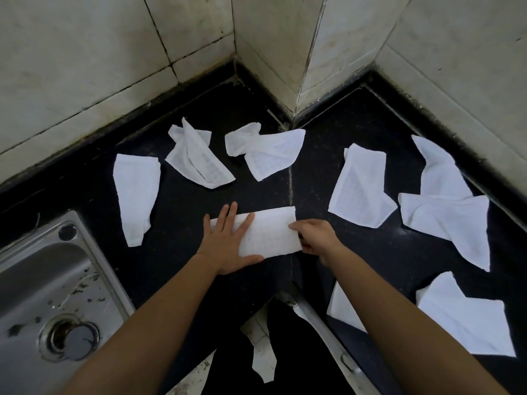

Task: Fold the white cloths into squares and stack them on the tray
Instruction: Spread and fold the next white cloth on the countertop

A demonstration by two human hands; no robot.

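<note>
1. The folded cloth (269, 232) lay on the black counter (182, 212), right of the steel sink (42, 280), its long axis running left to right.
2. The left hand (228, 240) pressed its left end, fingers flat and spread.
3. The right hand (316, 238) pinched its right edge.
4. Beyond it, loose cloths (199, 158) lay crumpled near the tiled wall (85, 67).

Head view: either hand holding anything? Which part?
The right hand pinches the right short edge of the half-folded white cloth; the left hand presses flat on its left end.

Black countertop (182, 212) (white cloths (134, 195) scattered)
</note>
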